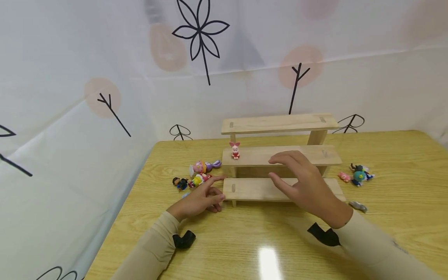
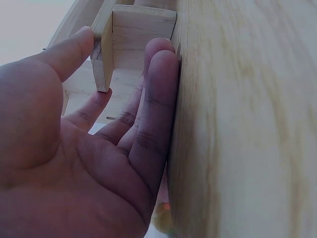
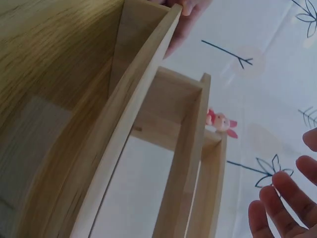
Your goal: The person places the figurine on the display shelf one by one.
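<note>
White cloth (image 1: 245, 97) hangs behind the table (image 1: 402, 163) and along its left side, printed with a black flower (image 1: 199, 30), twigs (image 1: 296, 81) and pale pink circles (image 1: 315, 62). The table is yellowish, grained wood with a rounded far right corner. A bright white glare (image 1: 268, 264) lies on its near part.

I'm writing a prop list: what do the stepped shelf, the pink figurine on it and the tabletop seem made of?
Stepped shelf: apparently unvarnished pale wood, by its grain and matte faces.
Pink figurine: probably moulded plastic, smooth and brightly coloured.
Tabletop: yellowish wood-grain, glossy by the bright reflection; wood or laminate, I can't tell.
</note>
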`<state>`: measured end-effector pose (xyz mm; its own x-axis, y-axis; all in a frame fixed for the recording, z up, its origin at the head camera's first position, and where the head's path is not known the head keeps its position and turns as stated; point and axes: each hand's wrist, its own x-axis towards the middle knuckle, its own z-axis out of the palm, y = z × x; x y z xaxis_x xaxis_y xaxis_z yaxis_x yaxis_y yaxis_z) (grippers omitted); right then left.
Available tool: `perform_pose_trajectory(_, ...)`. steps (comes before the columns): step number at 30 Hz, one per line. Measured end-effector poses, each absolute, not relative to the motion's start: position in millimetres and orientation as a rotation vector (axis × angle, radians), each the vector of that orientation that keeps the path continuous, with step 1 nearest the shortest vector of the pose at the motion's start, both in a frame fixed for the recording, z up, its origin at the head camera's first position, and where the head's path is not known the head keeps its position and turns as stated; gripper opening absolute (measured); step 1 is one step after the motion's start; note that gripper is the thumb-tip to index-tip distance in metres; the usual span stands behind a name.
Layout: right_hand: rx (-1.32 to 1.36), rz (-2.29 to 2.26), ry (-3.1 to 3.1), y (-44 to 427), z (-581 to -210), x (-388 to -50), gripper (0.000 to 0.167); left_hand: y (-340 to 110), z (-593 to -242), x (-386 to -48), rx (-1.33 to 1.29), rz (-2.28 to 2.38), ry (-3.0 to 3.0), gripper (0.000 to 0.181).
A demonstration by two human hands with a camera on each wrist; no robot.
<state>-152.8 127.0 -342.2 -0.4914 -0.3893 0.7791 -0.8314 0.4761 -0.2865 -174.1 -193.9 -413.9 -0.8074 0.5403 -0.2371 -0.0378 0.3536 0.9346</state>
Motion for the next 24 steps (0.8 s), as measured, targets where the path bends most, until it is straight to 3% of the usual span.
perform_pose_trajectory(6, 0.987, 0.837, -2.099, 146, -343, -147, 0.047, -195, -413, -173, 0.435, 1.469, 2.104, 0.065)
perform_pose_trajectory(24, 0.803, 0.696, -2.036, 207, -337, -151, 0.059, -193, -411, -173, 0.428, 1.463, 2.107, 0.064)
